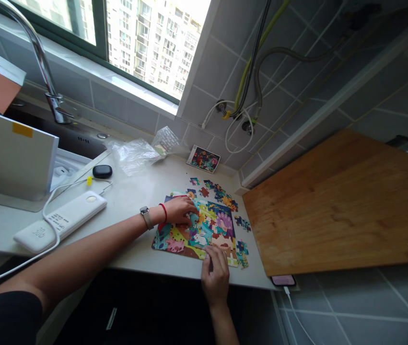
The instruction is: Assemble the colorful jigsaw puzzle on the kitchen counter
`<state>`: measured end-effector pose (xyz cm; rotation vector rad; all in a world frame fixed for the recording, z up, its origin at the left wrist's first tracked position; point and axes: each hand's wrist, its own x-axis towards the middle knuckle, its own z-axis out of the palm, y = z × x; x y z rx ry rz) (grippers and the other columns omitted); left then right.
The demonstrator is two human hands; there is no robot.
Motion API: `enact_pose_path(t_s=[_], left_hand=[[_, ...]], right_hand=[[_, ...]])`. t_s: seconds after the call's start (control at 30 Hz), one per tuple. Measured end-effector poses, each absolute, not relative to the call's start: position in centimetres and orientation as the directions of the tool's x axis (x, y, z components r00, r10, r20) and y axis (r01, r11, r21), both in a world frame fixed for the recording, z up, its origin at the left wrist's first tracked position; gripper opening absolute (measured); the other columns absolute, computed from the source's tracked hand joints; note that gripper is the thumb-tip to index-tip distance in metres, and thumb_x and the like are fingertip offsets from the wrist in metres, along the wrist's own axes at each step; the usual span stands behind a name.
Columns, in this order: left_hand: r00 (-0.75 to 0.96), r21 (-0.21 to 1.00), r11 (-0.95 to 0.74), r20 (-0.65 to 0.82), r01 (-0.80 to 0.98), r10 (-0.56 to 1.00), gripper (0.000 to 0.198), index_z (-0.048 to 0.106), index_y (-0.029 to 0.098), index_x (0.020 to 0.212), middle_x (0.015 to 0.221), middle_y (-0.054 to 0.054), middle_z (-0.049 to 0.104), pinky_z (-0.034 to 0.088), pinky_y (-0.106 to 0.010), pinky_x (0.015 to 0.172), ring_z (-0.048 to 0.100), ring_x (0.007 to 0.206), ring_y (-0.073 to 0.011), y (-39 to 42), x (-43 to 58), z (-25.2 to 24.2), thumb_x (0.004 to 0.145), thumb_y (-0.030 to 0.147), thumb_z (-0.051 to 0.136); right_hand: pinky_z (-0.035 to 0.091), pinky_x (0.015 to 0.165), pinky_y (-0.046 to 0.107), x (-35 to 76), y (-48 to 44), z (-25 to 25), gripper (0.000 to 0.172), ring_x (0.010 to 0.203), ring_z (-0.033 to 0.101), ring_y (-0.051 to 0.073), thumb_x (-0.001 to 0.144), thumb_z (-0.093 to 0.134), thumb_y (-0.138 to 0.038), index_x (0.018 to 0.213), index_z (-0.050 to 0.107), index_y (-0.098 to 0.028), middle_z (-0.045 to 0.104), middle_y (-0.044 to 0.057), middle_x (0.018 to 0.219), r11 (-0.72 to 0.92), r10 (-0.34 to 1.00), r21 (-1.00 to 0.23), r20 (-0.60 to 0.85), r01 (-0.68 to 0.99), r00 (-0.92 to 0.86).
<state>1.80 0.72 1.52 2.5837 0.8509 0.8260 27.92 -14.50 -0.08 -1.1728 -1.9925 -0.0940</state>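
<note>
A colourful animal jigsaw puzzle point(221, 220), largely joined, lies flat on the white counter near its front edge. My left hand point(180, 211), with a red string and a watch at the wrist, reaches across its upper left part. The fingers are apart and slightly bent, with the tips down on the picture. At the lower edge of the puzzle rests my right hand point(216, 270), its fingers bent and close together. Whether a piece is under those fingertips is hidden. Loose puzzle pieces point(221, 194) lie along the far and right sides. A small picture card point(204, 159) leans by the wall.
A wooden board point(340, 206) leans at the right, with a phone point(283, 281) beneath its lower corner. Crumpled clear plastic point(135, 155) lies behind the puzzle. To the left are a white power bank point(62, 223) with a cable, a black case point(102, 171) and a sink point(72, 139).
</note>
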Motion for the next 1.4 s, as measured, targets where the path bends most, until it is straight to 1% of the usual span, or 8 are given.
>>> enact_pose_path(t_s=[0.3, 0.57, 0.73, 0.93, 1.1, 1.2, 1.27, 1.4], left_hand=[[0.582, 0.503, -0.732, 0.453, 0.459, 0.676, 0.032, 0.077, 0.021, 0.115, 0.113, -0.008, 0.071, 0.053, -0.03, 0.093, 0.068, 0.1, -0.022, 0.0, 2.4, 1.3, 0.084, 0.02, 0.083], [0.529, 0.582, -0.687, 0.453, 0.434, 0.718, 0.017, 0.078, 0.021, 0.107, 0.107, -0.007, 0.073, 0.054, -0.029, 0.093, 0.07, 0.098, -0.0196, 0.5, 2.4, 0.9, 0.095, 0.014, 0.067], [0.506, 0.64, -0.656, 0.443, 0.4, 0.74, 0.014, 0.077, 0.02, 0.103, 0.1, -0.006, 0.076, 0.055, -0.028, 0.087, 0.07, 0.092, -0.0182, 0.2, 2.6, 1.3, 0.092, 0.015, 0.071], [0.487, 0.705, -0.613, 0.419, 0.358, 0.766, 0.013, 0.076, 0.018, 0.1, 0.088, -0.003, 0.076, 0.053, -0.023, 0.072, 0.068, 0.073, -0.0137, -0.7, 3.5, 1.6, 0.088, 0.014, 0.073], [0.45, 0.736, -0.58, 0.412, 0.349, 0.792, 0.011, 0.075, 0.017, 0.099, 0.089, -0.003, 0.077, 0.054, -0.023, 0.071, 0.069, 0.073, -0.0136, -1.0, 3.8, 1.4, 0.09, 0.015, 0.069], [0.458, 0.741, -0.578, 0.406, 0.343, 0.791, 0.012, 0.074, 0.017, 0.101, 0.086, -0.002, 0.076, 0.054, -0.021, 0.067, 0.07, 0.071, -0.0131, -1.2, 4.2, 1.2, 0.09, 0.015, 0.069], [0.469, 0.728, -0.592, 0.412, 0.347, 0.781, 0.012, 0.074, 0.017, 0.099, 0.087, -0.003, 0.075, 0.054, -0.022, 0.068, 0.069, 0.072, -0.0136, -1.4, 4.4, 1.1, 0.09, 0.013, 0.068], [0.507, 0.681, -0.642, 0.437, 0.352, 0.743, 0.015, 0.074, 0.018, 0.101, 0.096, -0.005, 0.074, 0.055, -0.026, 0.08, 0.07, 0.084, -0.0168, -1.8, 4.7, 1.0, 0.092, 0.011, 0.065]], right_hand=[[0.06, 0.089, 0.038, 27.8, -14.5, 0.2, 0.026, 0.101, 0.072, 0.023, 0.099, 0.05, -0.011, 0.109, 0.073, -0.019, 0.077, 0.01, 0.103, 0.576, 0.696, -0.315, 0.672, 0.754, -0.251], [0.06, 0.089, 0.039, 27.9, -14.5, -0.2, 0.026, 0.101, 0.073, 0.024, 0.099, 0.051, -0.012, 0.111, 0.074, -0.02, 0.077, 0.01, 0.102, 0.57, 0.694, -0.309, 0.677, 0.761, -0.244], [0.06, 0.09, 0.041, 28.0, -14.4, -0.5, 0.027, 0.101, 0.073, 0.025, 0.1, 0.052, -0.014, 0.111, 0.075, -0.02, 0.077, 0.011, 0.103, 0.552, 0.708, -0.326, 0.669, 0.767, -0.225], [0.059, 0.098, 0.048, 28.0, -14.3, -0.5, 0.028, 0.118, 0.069, 0.028, 0.1, 0.053, -0.015, 0.116, 0.075, -0.019, 0.074, 0.015, 0.123, 0.537, 0.719, -0.276, 0.644, 0.797, -0.262], [0.057, 0.104, 0.053, 28.2, -14.1, -0.3, 0.034, 0.131, 0.064, 0.031, 0.1, 0.054, -0.018, 0.128, 0.074, -0.021, 0.073, 0.013, 0.135, 0.554, 0.736, -0.217, 0.58, 0.804, -0.35], [0.058, 0.105, 0.053, 28.3, -14.0, -0.2, 0.038, 0.131, 0.064, 0.03, 0.1, 0.055, -0.019, 0.133, 0.072, -0.022, 0.073, 0.012, 0.136, 0.563, 0.746, -0.213, 0.547, 0.798, -0.38], [0.058, 0.104, 0.051, 28.2, -14.0, -0.2, 0.038, 0.129, 0.066, 0.029, 0.1, 0.054, -0.018, 0.133, 0.072, -0.022, 0.073, 0.011, 0.136, 0.562, 0.75, -0.225, 0.545, 0.796, -0.375], [0.057, 0.104, 0.049, 28.0, -13.9, -0.1, 0.036, 0.127, 0.066, 0.028, 0.1, 0.054, -0.016, 0.129, 0.074, -0.021, 0.074, 0.011, 0.134, 0.558, 0.745, -0.223, 0.559, 0.799, -0.364]])
